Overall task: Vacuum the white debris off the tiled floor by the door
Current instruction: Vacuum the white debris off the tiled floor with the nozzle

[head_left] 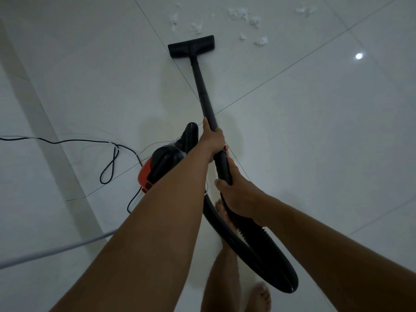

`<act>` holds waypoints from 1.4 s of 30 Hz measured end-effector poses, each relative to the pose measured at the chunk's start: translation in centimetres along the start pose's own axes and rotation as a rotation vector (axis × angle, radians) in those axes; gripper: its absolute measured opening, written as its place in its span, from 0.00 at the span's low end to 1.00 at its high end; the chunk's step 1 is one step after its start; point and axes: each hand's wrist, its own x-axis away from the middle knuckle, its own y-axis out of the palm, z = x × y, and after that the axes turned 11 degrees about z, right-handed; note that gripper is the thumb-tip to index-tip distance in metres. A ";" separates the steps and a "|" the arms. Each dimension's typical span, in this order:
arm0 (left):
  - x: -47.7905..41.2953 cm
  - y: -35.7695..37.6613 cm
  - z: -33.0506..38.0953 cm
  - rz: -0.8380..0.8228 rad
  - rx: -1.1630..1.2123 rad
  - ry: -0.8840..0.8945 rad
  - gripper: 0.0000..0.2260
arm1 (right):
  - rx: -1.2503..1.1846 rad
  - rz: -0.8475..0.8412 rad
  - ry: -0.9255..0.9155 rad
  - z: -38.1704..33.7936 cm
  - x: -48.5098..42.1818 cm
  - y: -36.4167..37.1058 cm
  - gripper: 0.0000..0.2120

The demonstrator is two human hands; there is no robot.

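1. White debris (244, 16): small crumpled, torn-looking scraps, scattered in loose clusters across the far part of the tiled floor (315, 131). Most lie beyond the floor head and to its right. A few sit just past its far edge, apart from it.
2. Floor head (191, 46): black, wide and rectangular, flat on the tiles across a grout line, with its long side turned toward the scraps.
3. Wand (202, 86): a black straight tube in two sections, slanting from the floor head back toward the person.
4. Left hand (211, 140): fingers wrapped round the wand at its upper section, arm extended forward.
5. Right hand (238, 194): gripping the thicker black handle end just below the left hand, where the hose joins.
6. Hose (270, 262): black and ribbed, looping down from the right hand and curving back under the arms.
7. Vacuum body (157, 167): an orange-red shell with a black top and carry handle, standing on the floor to the left of the hands and partly hidden by the left forearm.
8. Power cord (110, 163): thin and black, trailing left from the body in a loose loop.
9. Bare feet (261, 296): on the tiles beneath the hose.
10. Light reflection (358, 56): a bright round spot on the glossy tile to the right.
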 end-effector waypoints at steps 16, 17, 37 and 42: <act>7.3 4.2 -1.1 0.021 0.124 -0.069 0.31 | -0.008 -0.113 0.000 3.1 5.7 -5.9 0.31; 7.9 4.6 -1.3 0.027 0.140 -0.066 0.31 | -0.014 -0.122 0.001 3.4 6.2 -6.3 0.31; 7.7 6.3 -2.0 0.077 0.059 -0.049 0.36 | 0.044 -0.130 -0.012 5.7 5.7 -7.7 0.28; 8.6 6.3 -2.6 0.050 0.126 -0.077 0.36 | 0.079 -0.105 -0.024 5.5 6.1 -7.5 0.29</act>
